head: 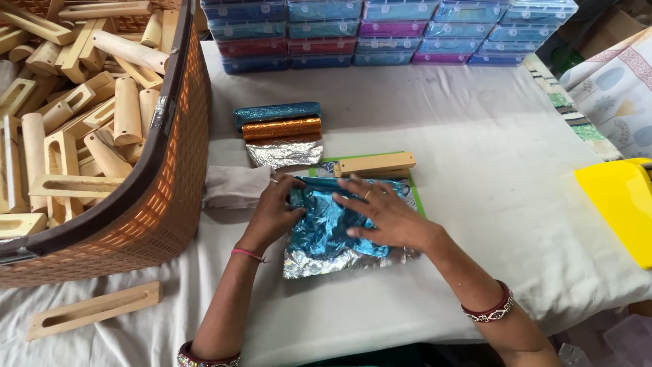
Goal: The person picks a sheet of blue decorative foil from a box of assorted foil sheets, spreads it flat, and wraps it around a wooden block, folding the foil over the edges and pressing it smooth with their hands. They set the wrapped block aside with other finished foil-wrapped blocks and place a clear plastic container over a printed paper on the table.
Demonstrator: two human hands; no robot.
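Head view, hands: left hand [275, 211] pinching blue foil sheet [326, 228]; right hand [384, 214] flat, pressing it.
Wooden block [375, 164]: 12 o'clock of foil.

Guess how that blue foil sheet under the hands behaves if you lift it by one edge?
The blue foil sheet looks crumpled and creased under the left hand and right hand, so it is probably thin, very light and floppy, and holds its folds. Its glossy face suggests it may slide on the white cloth. It probably tears easily.
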